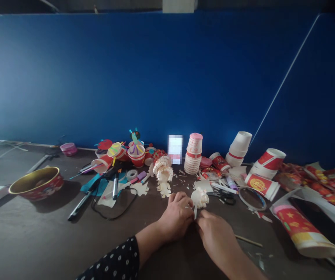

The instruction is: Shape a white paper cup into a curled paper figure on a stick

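White ruffled piece (200, 197), likely light and crushable, best pinched at its near edge, lies just beyond a person's left hand (176, 214) and right hand (217, 232). Both are part-curled; whether they grip anything cannot be told.

Pale light is coming from the left, making the blue wall (144, 77) glow there. The table (33, 243) is looking dim. A soft shadow is spreading under the bowl (39, 192). Blocky squares are blurring a white patch (175, 147). The top right corner is looking black.
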The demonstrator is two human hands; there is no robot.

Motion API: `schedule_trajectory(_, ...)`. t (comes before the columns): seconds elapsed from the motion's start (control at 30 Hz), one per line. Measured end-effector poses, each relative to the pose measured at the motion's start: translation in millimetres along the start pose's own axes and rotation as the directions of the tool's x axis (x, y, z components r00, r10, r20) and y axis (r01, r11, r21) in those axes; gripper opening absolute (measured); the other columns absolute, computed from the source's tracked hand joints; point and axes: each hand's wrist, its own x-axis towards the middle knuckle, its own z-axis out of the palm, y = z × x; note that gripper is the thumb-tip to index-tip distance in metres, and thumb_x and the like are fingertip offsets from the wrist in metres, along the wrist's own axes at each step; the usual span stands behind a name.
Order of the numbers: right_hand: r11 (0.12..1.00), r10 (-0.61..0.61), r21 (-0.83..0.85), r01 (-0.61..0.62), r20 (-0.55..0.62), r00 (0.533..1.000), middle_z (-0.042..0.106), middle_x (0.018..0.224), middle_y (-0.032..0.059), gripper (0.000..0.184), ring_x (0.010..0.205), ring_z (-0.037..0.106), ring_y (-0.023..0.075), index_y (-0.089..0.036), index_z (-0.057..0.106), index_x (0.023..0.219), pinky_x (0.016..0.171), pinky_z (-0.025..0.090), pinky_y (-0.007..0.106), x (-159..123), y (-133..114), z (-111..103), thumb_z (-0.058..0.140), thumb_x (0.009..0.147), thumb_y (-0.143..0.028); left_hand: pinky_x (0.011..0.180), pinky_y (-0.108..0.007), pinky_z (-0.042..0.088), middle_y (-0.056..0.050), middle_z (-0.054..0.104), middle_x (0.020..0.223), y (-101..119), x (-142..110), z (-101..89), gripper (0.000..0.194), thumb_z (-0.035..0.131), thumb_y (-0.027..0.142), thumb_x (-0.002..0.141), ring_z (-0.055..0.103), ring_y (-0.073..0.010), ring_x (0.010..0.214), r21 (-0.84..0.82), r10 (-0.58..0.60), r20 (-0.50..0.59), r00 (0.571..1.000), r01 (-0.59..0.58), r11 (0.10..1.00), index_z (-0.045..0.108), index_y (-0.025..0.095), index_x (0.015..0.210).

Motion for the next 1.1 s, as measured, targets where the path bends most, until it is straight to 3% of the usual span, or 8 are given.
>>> schedule_trajectory(0.2,0.999,-0.004,0.034,0.005,-0.045,0.999,0.066,0.074,0.0016,0.025,0.065,0.061,0.0118,-0.019,0.064,0.073,0.054,0.031,0.022,3.1,2.8,3.8,0.045,0.079,-0.004,0.085,-0.041,0.028,-0.005,0.058,0.097,5.6,-1.1,-1.6,0.006,0.052,0.010,0.072,0.042,-0.0227,0.099,0.066,0.074,0.022,0.997,-0.075,0.995,0.055,0.015,0.075)
schedule_trajectory(0.53,0.997,-0.055,0.042,0.057,-0.039,0.998,0.066,0.077,0.0014,0.027,0.066,0.061,0.0118,-0.019,0.066,0.075,0.055,0.031,0.023,3.7,4.3,2.3,0.044,0.081,-0.004,0.092,-0.041,0.026,-0.001,0.057,0.103,-2.6,-4.5,-11.3,0.013,0.064,0.015,0.065,0.039,-0.0239,0.106,-0.073,0.025,0.024,0.999,-0.023,0.997,0.061,0.020,0.075)
schedule_trajectory(0.87,0.998,-0.049,0.031,0.049,0.011,0.999,0.067,0.079,0.0036,0.026,0.070,0.061,0.0129,-0.018,0.066,0.075,0.058,0.032,0.023,5.1,3.6,2.2,0.045,0.081,-0.004,0.090,-0.045,0.027,-0.005,0.057,0.105,0.9,-3.5,-6.1,0.006,0.053,0.013,0.072,0.040,-0.0250,0.106,0.015,0.114,-0.013,0.993,-0.114,0.993,0.057,0.016,0.070)
schedule_trajectory(1.1,0.996,-0.090,0.010,0.090,0.002,0.996,0.066,0.077,0.0028,0.027,0.070,0.060,0.0128,-0.018,0.066,0.074,0.059,0.031,0.024,5.6,5.8,3.9,0.044,0.081,-0.004,0.092,-0.042,0.026,-0.004,0.058,0.101,3.0,-5.3,-4.8,0.006,0.053,0.011,0.071,0.040,-0.0233,0.105,-0.025,0.064,-0.032,0.997,-0.065,0.998,0.055,0.016,0.075)
